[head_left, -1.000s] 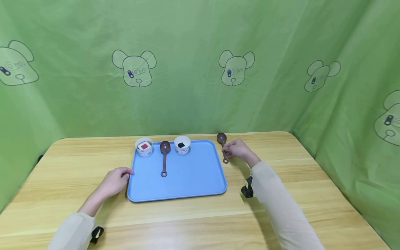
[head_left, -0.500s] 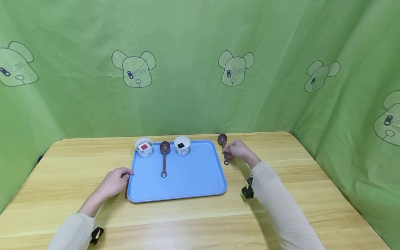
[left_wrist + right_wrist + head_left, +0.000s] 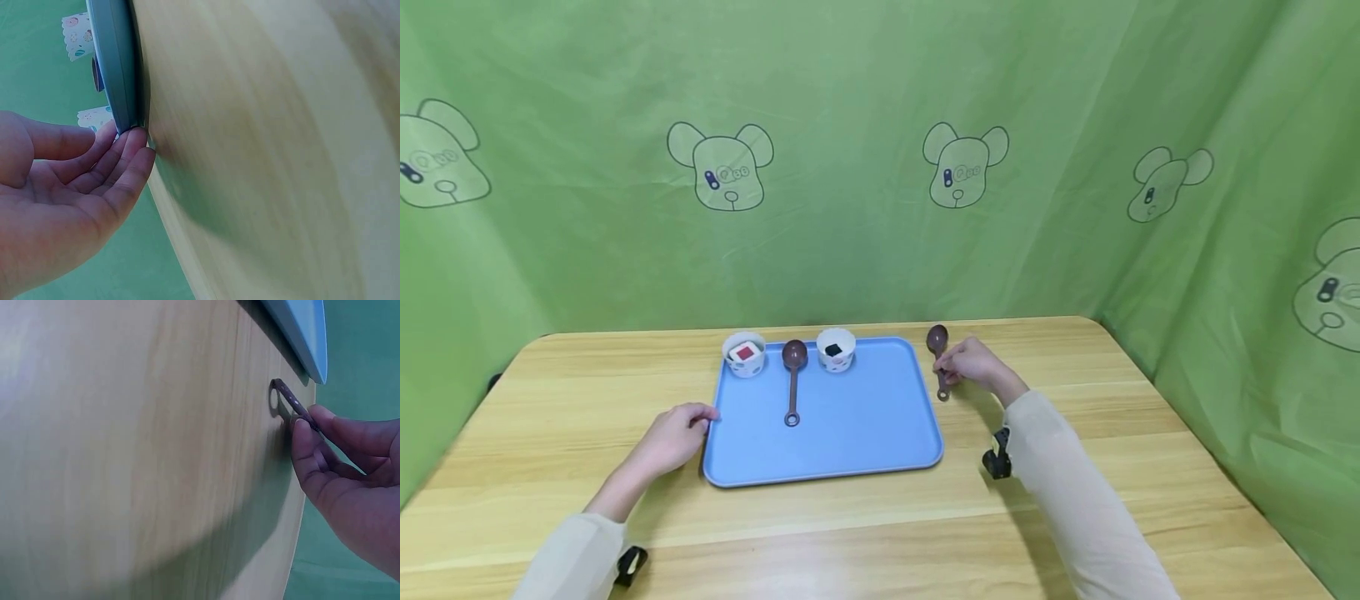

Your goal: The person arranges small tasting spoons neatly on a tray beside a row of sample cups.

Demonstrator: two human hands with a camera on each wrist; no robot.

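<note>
My left hand (image 3: 668,437) is at the left edge of a blue tray (image 3: 850,433). In the left wrist view its fingertips (image 3: 134,140) touch the tray's edge, and the thumb (image 3: 65,140) stands apart above. Just past the tray's right side, my right hand (image 3: 973,362) pinches the handle of a brown spoon (image 3: 937,338). Thumb and fingers hide the handle's middle; the ringed end (image 3: 275,394) shows close over the table in the right wrist view. A second brown spoon (image 3: 793,379) lies on the tray, its bowl toward the back.
Two patterned white cups stand at the tray's back: a left cup (image 3: 745,368) with a white-and-red piece and a middle cup (image 3: 837,360) with a dark piece. Green cloth (image 3: 850,208) rises behind the wooden table (image 3: 820,533).
The right-hand spoon has shifted slightly toward the person and to the right, in my right hand's grip. My left hand and the tray look nearly unchanged.
</note>
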